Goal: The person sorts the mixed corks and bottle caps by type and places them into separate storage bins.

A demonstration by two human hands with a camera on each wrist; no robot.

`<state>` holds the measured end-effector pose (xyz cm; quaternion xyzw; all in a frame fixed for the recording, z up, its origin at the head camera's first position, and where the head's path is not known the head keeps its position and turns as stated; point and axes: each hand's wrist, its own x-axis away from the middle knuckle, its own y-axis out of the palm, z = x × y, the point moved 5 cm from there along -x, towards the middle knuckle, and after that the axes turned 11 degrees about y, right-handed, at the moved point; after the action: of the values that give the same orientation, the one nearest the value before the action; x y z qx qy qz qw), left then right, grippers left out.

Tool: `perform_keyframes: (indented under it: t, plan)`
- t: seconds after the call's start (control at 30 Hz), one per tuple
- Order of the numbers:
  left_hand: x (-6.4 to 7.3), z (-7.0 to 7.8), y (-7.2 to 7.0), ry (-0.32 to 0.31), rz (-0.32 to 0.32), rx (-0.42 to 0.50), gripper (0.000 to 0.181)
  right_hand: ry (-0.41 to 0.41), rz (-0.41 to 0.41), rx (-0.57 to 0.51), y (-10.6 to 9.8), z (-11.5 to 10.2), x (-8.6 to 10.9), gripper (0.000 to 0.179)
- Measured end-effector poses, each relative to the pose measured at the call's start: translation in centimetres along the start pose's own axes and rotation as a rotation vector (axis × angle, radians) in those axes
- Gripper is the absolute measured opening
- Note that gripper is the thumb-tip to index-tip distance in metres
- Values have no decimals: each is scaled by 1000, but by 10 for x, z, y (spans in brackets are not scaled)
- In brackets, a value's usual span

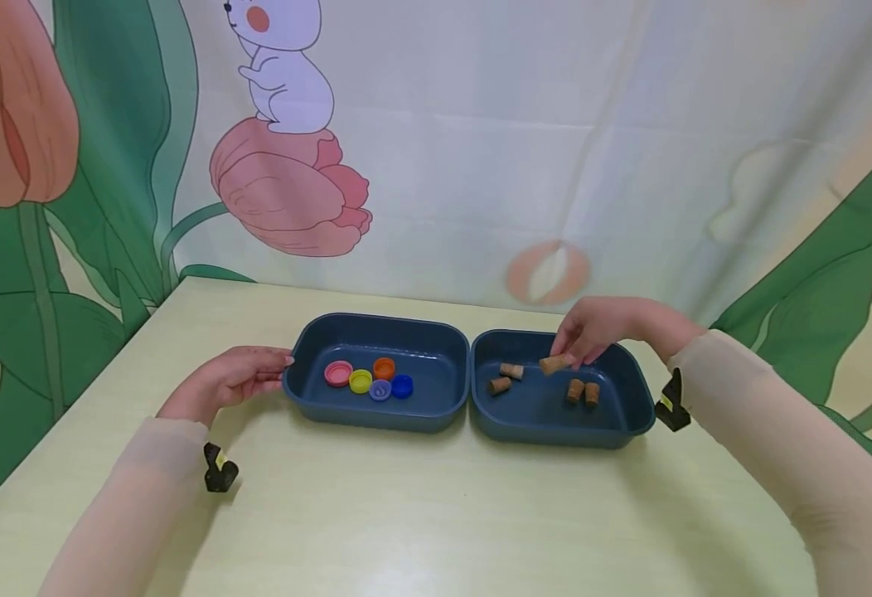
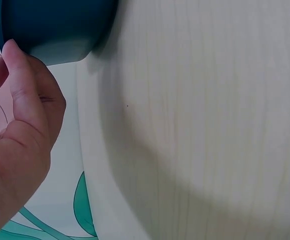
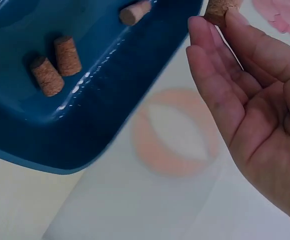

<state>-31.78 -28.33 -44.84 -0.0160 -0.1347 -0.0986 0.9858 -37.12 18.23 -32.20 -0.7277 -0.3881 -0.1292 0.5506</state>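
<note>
My right hand (image 1: pixel 593 330) pinches a cork (image 1: pixel 554 364) between thumb and fingertips, above the right dark blue tray (image 1: pixel 555 434). In the right wrist view, that cork (image 3: pixel 221 11) is cut off by the top edge. Several other tapered corks lie in this tray, among them a pair side by side (image 3: pixel 68 56) and a paler one (image 1: pixel 511 371). My left hand (image 1: pixel 238 377) holds the left end of the other dark blue tray (image 1: pixel 384 420), fingertips at its rim. Inside that tray sit several round plastic caps: pink (image 1: pixel 338 373), yellow (image 1: pixel 360 381), orange (image 1: pixel 384 368), purple (image 1: pixel 380 390) and blue (image 1: pixel 402 386).
The two trays stand end to end on a pale wood-grain table (image 1: pixel 421 514). Behind the table's far edge hangs a curtain (image 1: pixel 436 191) printed with tulips, leaves and a white animal. Each sleeve carries a small black clip, one at the left wrist (image 1: pixel 220 469) and one at the right (image 1: pixel 672 402).
</note>
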Motion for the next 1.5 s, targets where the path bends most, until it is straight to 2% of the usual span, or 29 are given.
perform_keyframes:
  t: [0.17,0.3,0.33,0.57,1.03,1.5]
  plan:
    - [0,0,-2,5,-16,12,61,54,-85,-2,5,6,-17,26]
    - [2,1,-2,-6,-3,9,60,89,-148,-33,8,9,-32,26]
    - [2,2,-1,-7,4,-5,65,95,-161,-44,9,10,-35,26]
    - [1,3,-1,-20,23,3,63,134,-223,-83,15,12,-57,24]
    - [1,4,0,-11,9,3,64,174,-256,-92,32,8,-84,23]
    - [1,0,-3,-20,35,20,63,216,-275,-62,47,8,-101,20]
